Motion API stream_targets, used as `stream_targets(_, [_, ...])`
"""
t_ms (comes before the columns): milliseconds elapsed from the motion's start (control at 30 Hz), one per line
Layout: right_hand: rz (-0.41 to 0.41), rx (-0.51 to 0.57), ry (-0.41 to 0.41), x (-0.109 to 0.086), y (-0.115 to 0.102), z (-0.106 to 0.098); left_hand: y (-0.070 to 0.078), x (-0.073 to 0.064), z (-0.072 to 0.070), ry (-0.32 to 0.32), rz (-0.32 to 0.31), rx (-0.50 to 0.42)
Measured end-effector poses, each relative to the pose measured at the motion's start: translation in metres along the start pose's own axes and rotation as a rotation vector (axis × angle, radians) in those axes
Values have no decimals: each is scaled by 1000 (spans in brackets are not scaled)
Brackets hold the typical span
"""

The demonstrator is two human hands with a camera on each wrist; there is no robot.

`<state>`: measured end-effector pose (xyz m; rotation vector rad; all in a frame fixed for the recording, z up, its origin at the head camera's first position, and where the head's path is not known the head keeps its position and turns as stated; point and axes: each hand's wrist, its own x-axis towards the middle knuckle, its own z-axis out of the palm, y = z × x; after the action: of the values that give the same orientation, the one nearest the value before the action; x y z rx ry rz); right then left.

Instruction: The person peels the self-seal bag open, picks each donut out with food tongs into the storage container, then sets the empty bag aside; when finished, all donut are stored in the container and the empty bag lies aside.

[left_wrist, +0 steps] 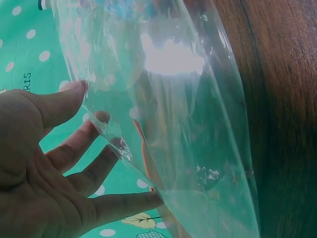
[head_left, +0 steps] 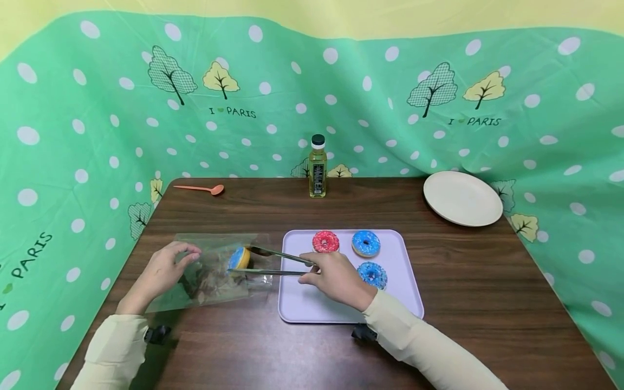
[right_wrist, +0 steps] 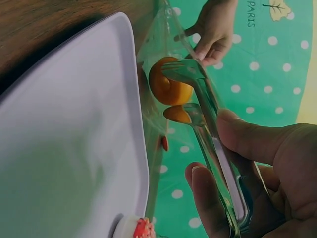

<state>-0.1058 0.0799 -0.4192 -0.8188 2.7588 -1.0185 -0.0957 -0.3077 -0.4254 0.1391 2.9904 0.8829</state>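
My right hand (head_left: 338, 276) grips metal tongs (head_left: 280, 272), reaching leftward over the tray. Between the tong ends, one forked and one spoon-shaped, stands a blue-topped donut (head_left: 239, 259), tipped on its side and overlapping the clear plastic bag (head_left: 219, 295). Its plain orange-brown underside shows in the right wrist view. At the bag's left part, my left hand (head_left: 163, 271) has its fingers spread and fairly straight, fingertips right at the film's edge (left_wrist: 124, 153). A red donut (head_left: 325, 241) and two blue donuts (head_left: 365, 244) lie on the lilac tray (head_left: 312, 309).
An orange spoon (head_left: 200, 188) lies at the back left. The oil bottle (head_left: 318, 168) with a dark cap stands at the table's back edge. A white oval plate (head_left: 463, 199) is at the back right. Behind the wooden table (head_left: 468, 303) hangs a green dotted cloth (head_left: 370, 114).
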Motion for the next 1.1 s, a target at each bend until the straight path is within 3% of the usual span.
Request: stream_targets(1100, [115,-63,132,-65,30,-37,-5,2,2,-12,1,-2])
